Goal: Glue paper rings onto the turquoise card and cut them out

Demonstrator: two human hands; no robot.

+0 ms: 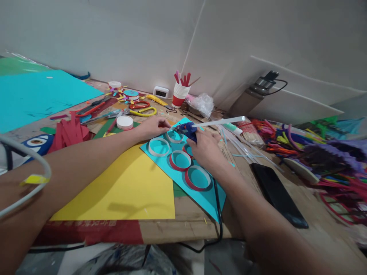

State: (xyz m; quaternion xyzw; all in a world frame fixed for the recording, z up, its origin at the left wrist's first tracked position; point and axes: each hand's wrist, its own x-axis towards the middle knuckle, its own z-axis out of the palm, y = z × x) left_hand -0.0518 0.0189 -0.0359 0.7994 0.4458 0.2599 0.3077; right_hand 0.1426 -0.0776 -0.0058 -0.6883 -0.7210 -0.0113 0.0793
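Observation:
My right hand [207, 148] is closed round a blue glue gun [189, 130], with a long white glue stick [219, 122] out of its back end. The gun's tip is over a white paper ring [174, 136] at the far part of a cyan sheet [208, 200]. My left hand [155, 128] is beside that ring, fingers bent together near its left edge; what they hold is too small to make out. Nearer on the sheet stand another white ring [158, 147] and red-and-white rings [180, 160], one [197, 178] closest to me.
A yellow sheet [129, 191] lies under my left forearm. Scissors [143, 111], a paper cup [181, 94] and red strips [70, 133] are farther back. At right are a black phone [278, 194], a bottle [252, 95] and colourful craft pieces. The gun's black cable [218, 206] hangs over the front edge.

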